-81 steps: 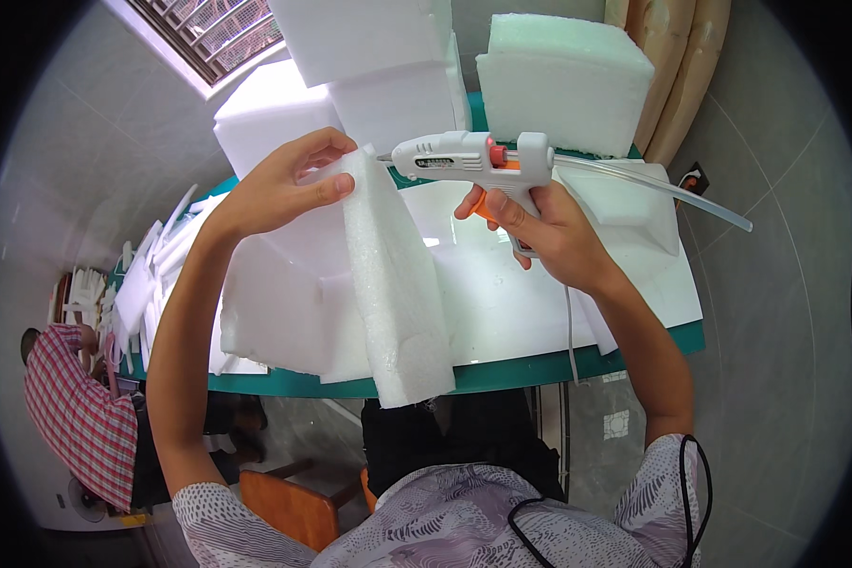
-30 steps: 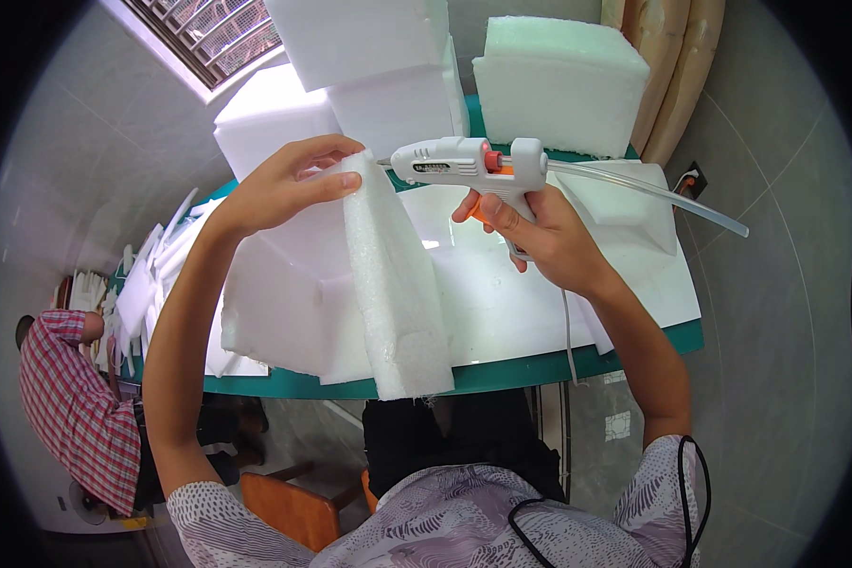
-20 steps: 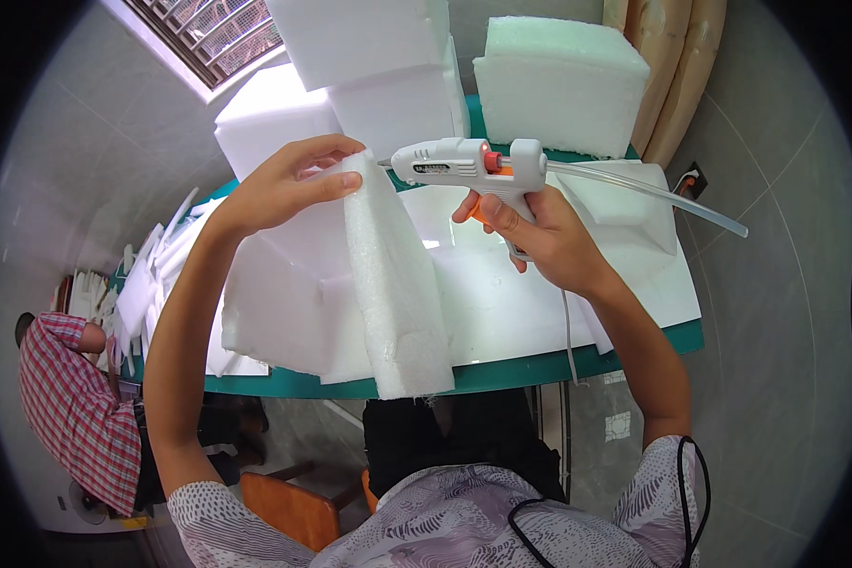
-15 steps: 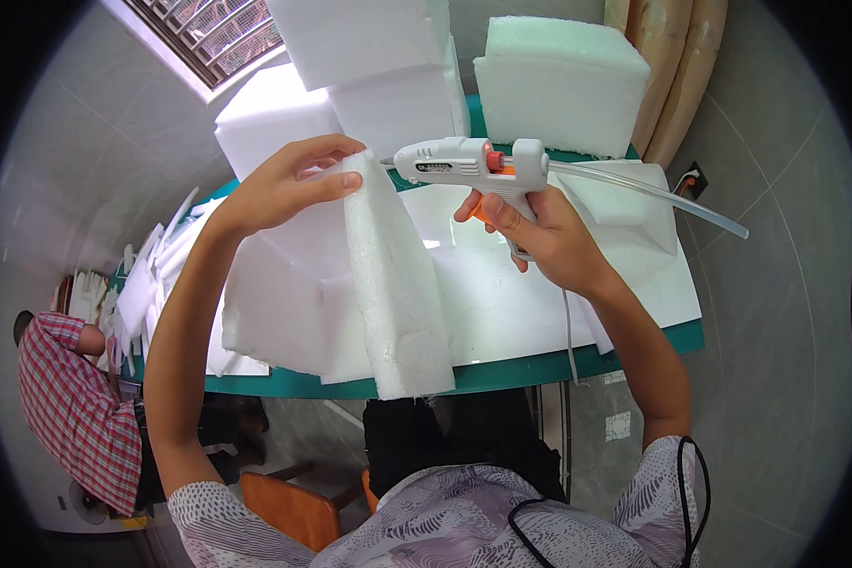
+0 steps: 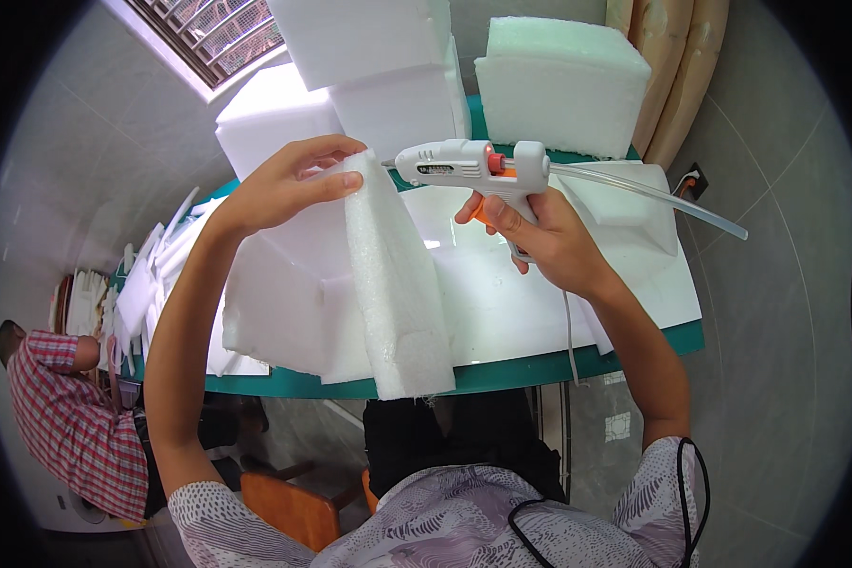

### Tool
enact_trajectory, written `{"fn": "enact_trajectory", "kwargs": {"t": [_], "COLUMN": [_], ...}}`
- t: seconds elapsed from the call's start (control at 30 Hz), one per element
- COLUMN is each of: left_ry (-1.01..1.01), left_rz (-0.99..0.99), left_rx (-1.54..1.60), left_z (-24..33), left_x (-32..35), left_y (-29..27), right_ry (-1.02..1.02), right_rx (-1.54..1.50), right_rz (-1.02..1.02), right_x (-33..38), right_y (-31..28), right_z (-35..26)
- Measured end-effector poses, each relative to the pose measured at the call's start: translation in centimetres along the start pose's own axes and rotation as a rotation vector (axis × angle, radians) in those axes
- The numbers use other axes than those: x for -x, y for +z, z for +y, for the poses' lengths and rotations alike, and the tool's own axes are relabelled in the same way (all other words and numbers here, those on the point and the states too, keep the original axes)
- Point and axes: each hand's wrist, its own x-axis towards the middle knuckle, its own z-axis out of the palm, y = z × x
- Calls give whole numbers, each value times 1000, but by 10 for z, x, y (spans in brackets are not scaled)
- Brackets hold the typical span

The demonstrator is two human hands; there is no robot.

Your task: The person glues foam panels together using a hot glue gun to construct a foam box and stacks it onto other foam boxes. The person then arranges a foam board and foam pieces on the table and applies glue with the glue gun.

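Head view: the left hand [image 5: 289, 185] pinches the upper end of a white foam piece [image 5: 398, 303], thumb on the near side and fingers curled over the far side. The right hand [image 5: 560, 241] is wrapped around the handle of a white glue gun [image 5: 459, 163], with fingers at the orange trigger [image 5: 481, 210]; whether the trigger is fully pressed cannot be told. The gun is level, its nozzle directed left and located just beside the upper end of the foam piece; contact between nozzle and foam cannot be confirmed. A translucent glue stick [image 5: 658, 192] extends from the rear of the gun toward the right, and a pale cord [image 5: 569, 327] hangs below the handle. The foam piece slopes toward the wearer, its lower end reaching the front edge of the green table [image 5: 511, 377]. A white foam panel [image 5: 275, 308] stands to its left; whether the two are joined is unclear. A glossy white sheet [image 5: 511, 312] covers the table surface to the right of the foam piece. Behind the hands stand white foam blocks, including a separate block [image 5: 563, 104] at right rear. White foam offcuts [image 5: 147, 289] are heaped at the left. Farther left, a co-worker in a checked shirt [image 5: 76, 426] leans forward.
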Motion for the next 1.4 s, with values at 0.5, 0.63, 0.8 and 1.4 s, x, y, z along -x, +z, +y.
{"fn": "enact_trajectory", "kwargs": {"t": [0.5, 0.63, 0.8, 1.4], "left_ry": [-9, -6, 128, 252], "left_rz": [-87, -76, 70, 563], "left_rx": [-100, -67, 6, 388], "left_z": [6, 11, 21, -40], "left_x": [6, 11, 31, 111], "left_y": [0, 5, -11, -41], "right_ry": [-36, -32, -122, -112], "right_rx": [5, 13, -34, 28], "right_rz": [5, -10, 23, 156], "right_x": [11, 19, 23, 20], "right_y": [-2, -8, 3, 14], "right_z": [4, 6, -4, 11]}}
